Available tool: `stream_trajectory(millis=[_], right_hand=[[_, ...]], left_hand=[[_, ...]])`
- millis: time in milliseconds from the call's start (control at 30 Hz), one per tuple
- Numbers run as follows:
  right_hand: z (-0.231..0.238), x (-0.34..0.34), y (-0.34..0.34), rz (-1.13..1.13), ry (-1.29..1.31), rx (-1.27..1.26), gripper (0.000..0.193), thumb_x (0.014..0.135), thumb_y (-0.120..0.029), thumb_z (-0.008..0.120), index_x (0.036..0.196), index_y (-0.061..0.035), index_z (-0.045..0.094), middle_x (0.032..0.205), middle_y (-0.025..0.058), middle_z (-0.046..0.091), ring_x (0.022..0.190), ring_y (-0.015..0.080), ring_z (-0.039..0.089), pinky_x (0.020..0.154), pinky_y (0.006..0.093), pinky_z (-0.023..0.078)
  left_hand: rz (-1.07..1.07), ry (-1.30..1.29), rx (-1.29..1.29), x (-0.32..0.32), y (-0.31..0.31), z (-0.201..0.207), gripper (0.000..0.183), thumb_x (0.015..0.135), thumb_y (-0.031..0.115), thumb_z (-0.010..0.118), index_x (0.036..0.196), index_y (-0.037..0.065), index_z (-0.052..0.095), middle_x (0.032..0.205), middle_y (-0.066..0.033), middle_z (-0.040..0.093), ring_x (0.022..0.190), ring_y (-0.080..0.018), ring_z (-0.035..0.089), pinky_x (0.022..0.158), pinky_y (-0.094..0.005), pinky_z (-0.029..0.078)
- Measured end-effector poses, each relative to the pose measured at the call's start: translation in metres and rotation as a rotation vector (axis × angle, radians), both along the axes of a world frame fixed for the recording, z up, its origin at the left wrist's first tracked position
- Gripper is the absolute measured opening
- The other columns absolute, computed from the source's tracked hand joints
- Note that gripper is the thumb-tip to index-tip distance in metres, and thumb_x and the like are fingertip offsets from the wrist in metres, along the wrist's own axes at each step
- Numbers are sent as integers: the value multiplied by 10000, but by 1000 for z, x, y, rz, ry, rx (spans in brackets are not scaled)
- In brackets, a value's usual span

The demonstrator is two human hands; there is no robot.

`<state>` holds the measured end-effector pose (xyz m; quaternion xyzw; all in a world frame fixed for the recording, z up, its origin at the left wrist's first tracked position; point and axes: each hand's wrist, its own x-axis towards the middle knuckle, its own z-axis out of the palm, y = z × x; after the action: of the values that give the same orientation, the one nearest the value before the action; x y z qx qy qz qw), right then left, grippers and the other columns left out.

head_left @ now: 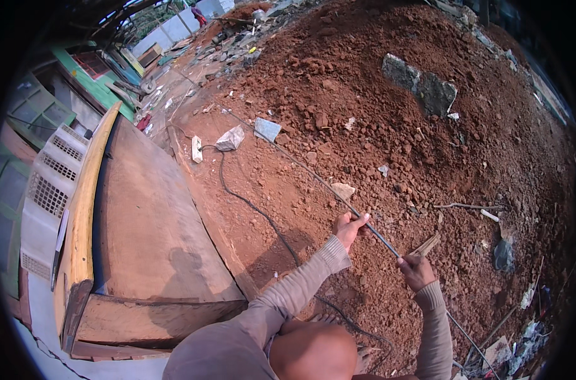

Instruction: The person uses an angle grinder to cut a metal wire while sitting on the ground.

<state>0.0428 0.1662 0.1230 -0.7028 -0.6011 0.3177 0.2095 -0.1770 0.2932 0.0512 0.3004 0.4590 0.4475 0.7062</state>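
Note:
A long thin metal rod (383,239), like a reinforcing bar, runs slantwise from the far left of the ground down to the lower right. My left hand (348,230) is closed around it near the middle of the view. Further down the rod, to the right, my right hand (418,272) also grips it, thumb lying along the bar. The rod carries on past my right hand beside my forearm. Beneath the hands lies reddish soil, with a splintered piece of wood (425,245) close to my right hand and a pale stone (344,190) beyond my left.
A dark cable (256,208) snakes over the ground from a white power strip (196,149). To the left stands a large wooden panel (164,215) edged by a yellowish beam (79,247). A soil mound (357,57) with a concrete slab (421,82) rises beyond; rubbish lies lower right.

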Motion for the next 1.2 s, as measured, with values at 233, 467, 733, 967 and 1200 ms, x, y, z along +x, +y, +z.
stream_trajectory(millis=[233, 467, 733, 967, 1200], right_hand=[[-67, -6, -4, -63, -92, -8, 364, 949, -341, 588, 845, 0, 661, 701, 241, 604, 689, 429, 605, 634, 476, 462], [-56, -5, -8, -61, -194, -34, 374, 948, -396, 565, 875, -46, 675, 722, 225, 648, 703, 413, 645, 650, 479, 505], [23, 31, 34, 67, -427, 154, 310, 947, -340, 545, 856, -64, 654, 650, 183, 641, 605, 364, 647, 574, 456, 525], [147, 56, 60, 183, -635, 20, 307, 953, -266, 458, 1141, -89, 624, 1139, 206, 653, 1127, 312, 598, 957, 494, 432], [274, 26, -70, -267, -341, -315, 703, 814, -386, 632, 1404, -74, 408, 1404, 265, 398, 1351, 455, 312, 1109, 567, 256]], left_hand=[[-63, 287, -166, 26, 18, -48, 210, 905, 163, 701, 804, 27, 577, 731, -73, 644, 598, -135, 640, 536, -304, 589], [-140, 254, -330, 22, 22, -58, 168, 923, 160, 672, 888, 8, 607, 755, -80, 658, 589, -150, 648, 541, -295, 598], [-131, 11, -319, 27, 32, 72, 463, 936, 163, 647, 1305, -59, 478, 1163, -191, 639, 975, -259, 689, 813, -358, 595], [-230, 173, -274, 2, -3, 234, 463, 977, 241, 578, 1362, 11, 461, 1234, -177, 638, 1025, -237, 675, 837, -345, 566], [-181, 275, -379, -45, -111, 405, 300, 959, 204, 610, 1206, 41, 561, 1057, -145, 705, 792, -191, 702, 625, -287, 558]])
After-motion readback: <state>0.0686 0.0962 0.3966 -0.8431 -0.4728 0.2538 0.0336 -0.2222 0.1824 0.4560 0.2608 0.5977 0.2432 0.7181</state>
